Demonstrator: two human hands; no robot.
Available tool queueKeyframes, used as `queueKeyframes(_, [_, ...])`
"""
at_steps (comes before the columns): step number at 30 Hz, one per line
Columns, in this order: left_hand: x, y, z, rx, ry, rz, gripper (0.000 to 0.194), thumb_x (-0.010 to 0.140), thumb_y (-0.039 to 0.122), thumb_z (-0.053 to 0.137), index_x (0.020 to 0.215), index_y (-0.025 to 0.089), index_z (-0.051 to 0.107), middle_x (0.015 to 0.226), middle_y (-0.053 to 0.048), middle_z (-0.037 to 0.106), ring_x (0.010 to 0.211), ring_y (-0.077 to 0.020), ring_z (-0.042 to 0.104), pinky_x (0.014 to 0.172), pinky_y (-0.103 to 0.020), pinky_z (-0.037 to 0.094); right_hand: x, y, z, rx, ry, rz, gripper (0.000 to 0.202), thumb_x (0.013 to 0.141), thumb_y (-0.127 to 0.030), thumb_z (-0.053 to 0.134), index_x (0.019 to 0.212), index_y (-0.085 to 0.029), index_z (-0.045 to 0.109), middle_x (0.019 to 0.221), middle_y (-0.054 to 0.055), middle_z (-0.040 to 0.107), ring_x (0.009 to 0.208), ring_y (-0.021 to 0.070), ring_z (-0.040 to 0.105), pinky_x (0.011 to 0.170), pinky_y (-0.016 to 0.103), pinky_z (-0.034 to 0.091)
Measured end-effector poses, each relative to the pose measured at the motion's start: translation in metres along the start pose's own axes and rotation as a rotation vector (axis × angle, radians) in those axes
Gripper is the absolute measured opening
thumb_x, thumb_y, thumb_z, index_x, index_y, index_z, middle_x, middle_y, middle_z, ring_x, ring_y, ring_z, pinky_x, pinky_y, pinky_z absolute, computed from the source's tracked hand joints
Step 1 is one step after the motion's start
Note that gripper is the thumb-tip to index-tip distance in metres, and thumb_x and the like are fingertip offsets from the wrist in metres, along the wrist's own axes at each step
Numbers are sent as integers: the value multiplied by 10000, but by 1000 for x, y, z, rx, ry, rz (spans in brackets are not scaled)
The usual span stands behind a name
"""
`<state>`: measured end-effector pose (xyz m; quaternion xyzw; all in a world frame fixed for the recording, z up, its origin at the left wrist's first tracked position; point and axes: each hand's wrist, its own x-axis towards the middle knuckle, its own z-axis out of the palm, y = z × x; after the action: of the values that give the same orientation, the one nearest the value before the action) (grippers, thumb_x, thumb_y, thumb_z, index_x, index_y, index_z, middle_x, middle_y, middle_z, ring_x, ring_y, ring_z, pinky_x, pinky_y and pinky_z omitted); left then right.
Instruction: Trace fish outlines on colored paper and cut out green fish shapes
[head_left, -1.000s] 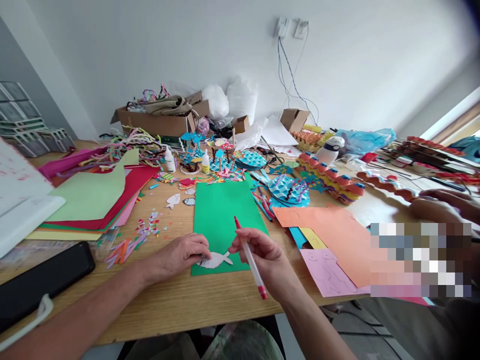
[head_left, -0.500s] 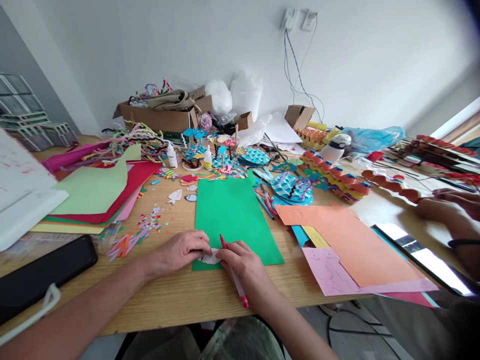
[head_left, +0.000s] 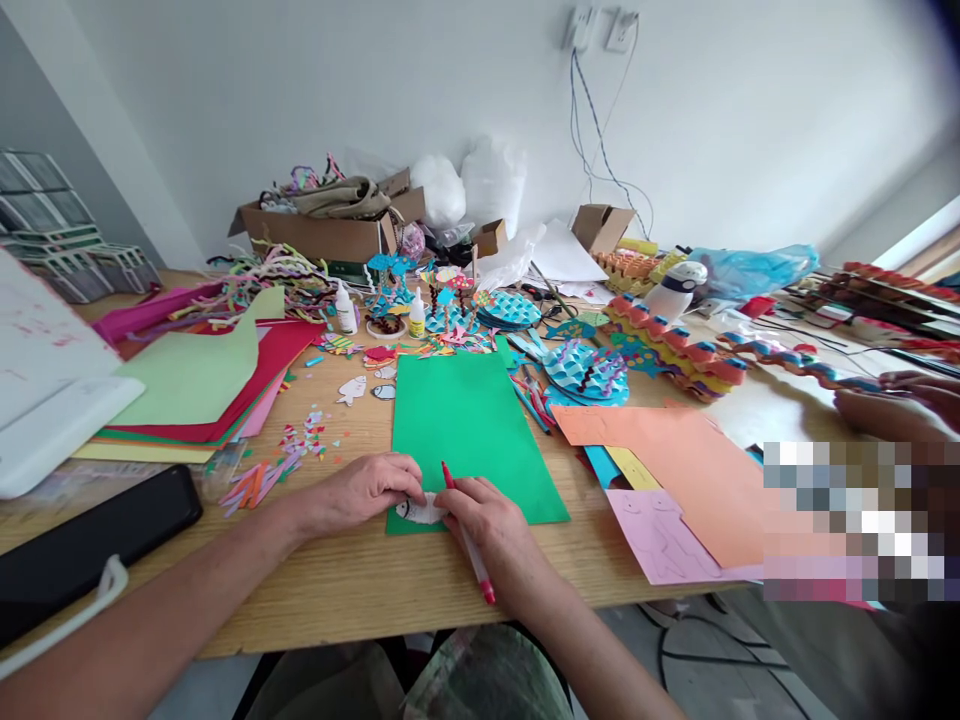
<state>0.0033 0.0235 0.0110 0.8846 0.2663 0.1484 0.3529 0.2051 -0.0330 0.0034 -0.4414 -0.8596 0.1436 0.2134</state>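
Note:
A small white paper fish (head_left: 421,509), drawn with scales and a dark head, lies on the near edge of the green paper sheet (head_left: 461,420). My left hand (head_left: 379,488) pinches the fish's upper edge near its head, fingers closed. Over the tail end rests my right hand (head_left: 484,520), with a red felt-tip pen (head_left: 475,562) tucked between thumb and fingers. The pen's red tip points up and away from the paper. Part of the tail is hidden under the right fingers. Several other paper fish (head_left: 352,390) lie beyond, left of the green sheet.
Paper scraps (head_left: 304,435) and a stack of coloured paper (head_left: 187,385) are on the left, near a black phone (head_left: 142,535). Orange paper (head_left: 697,480) covers other sheets on the right. Glue bottles (head_left: 346,308) stand behind. A co-worker's hands (head_left: 900,410) are at far right.
More of the fish's head and scales shows now, as my left fingers have shifted up slightly. My right hand stays on the tail end with the pen. The co-worker's strip has turned blue side up.

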Motion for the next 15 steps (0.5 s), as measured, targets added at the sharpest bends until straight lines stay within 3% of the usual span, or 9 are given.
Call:
queueKeyframes(6, [2,2,-2,-32,-26,-7,231,869,141,446,887,154,676,867,-37,557,809,-117,545,746,-200,420,-9,-7,-22,330,154,-12,241,893,-277,402,928,-195,626,828,45,642,760,157,565,684,253,407])
queueKeyframes(10, [2,-3,-1,-31,-32,-1,241,875,154,437,888,166,678,872,-32,548,804,-116,541,742,-198,416,-7,-8,-31,581,67,166,188,860,-247,405,908,-204,581,681,-13,619,678,137,559,624,235,400])
queueKeyframes(15, [2,-3,-1,-43,-37,-14,167,848,174,500,872,172,665,869,-20,536,796,-118,537,726,-193,413,-1,7,-30,857,178,273,110,802,-240,449,802,-189,546,613,-15,597,640,141,565,646,259,433])
